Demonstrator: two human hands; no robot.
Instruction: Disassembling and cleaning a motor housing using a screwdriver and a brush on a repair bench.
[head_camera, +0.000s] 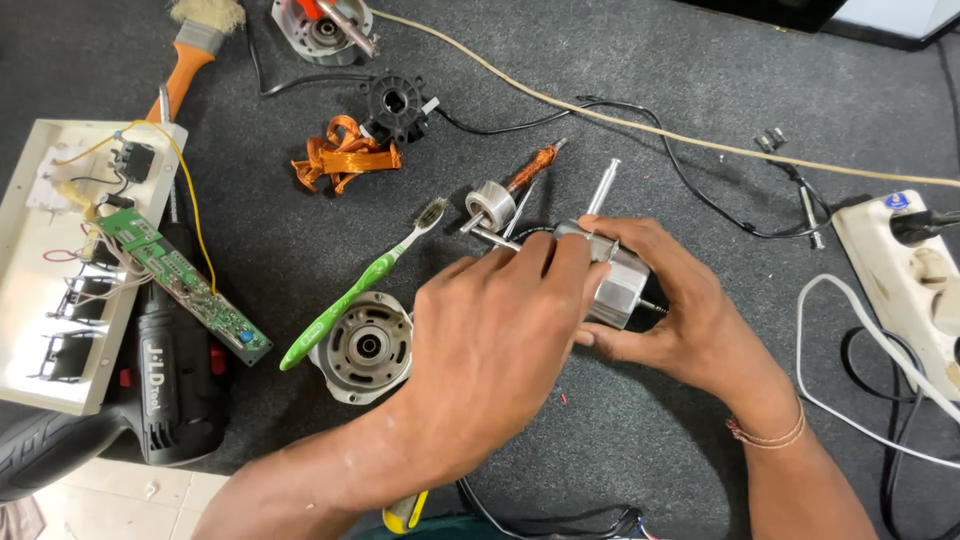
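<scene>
Head view: motor core (618, 285) held between left hand (490, 330) and right hand (680, 320).

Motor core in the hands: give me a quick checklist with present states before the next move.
1. Right hand cups the metal motor core from the side: ok.
2. Left hand fingertips rest on the core's top end: ok.
3. What the left fingertips pinch: cannot tell, hidden.
4. Round motor housing lies by the left wrist, apart from the core: ok.
5. Green toothbrush rests across the housing's rim: not ok, loose.
6. Long bolt lies just beyond the core: ok.
</scene>
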